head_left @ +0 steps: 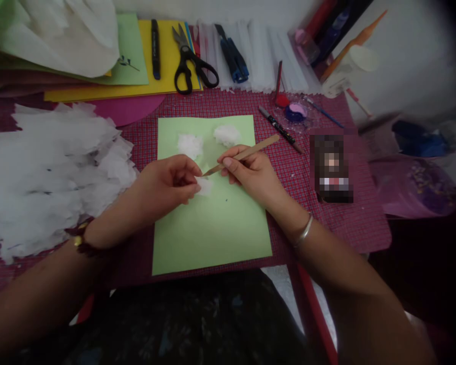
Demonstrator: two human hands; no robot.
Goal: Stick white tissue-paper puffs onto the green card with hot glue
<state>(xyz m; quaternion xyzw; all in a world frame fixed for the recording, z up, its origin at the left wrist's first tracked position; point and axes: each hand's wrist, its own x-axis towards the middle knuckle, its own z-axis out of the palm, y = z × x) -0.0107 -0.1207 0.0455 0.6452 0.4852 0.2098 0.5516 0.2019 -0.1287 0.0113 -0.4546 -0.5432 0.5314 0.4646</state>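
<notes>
Over a light green sheet (pixel 213 233), my left hand (pixel 171 182) pinches a small white paper piece (pixel 204 186) between thumb and fingers. My right hand (pixel 247 172) holds a flat wooden stick (pixel 260 146) like a pen. Its pointed end meets the upper edge of the white piece near my left fingertips. Two fluffy white tufts, one on the left (pixel 190 145) and one on the right (pixel 227 135), sit on the upper part of the sheet. A big pile of thin white paper pieces (pixel 53 177) spreads to the left of my left hand.
Black scissors (pixel 188 63), a black marker (pixel 155 50) and a blue-black cutter (pixel 232 56) lie along the back. At the right are a pen (pixel 280 130), a paint palette (pixel 296 112), a pixelated dark object (pixel 331 170) and a pink container (pixel 414 187) beyond the table edge.
</notes>
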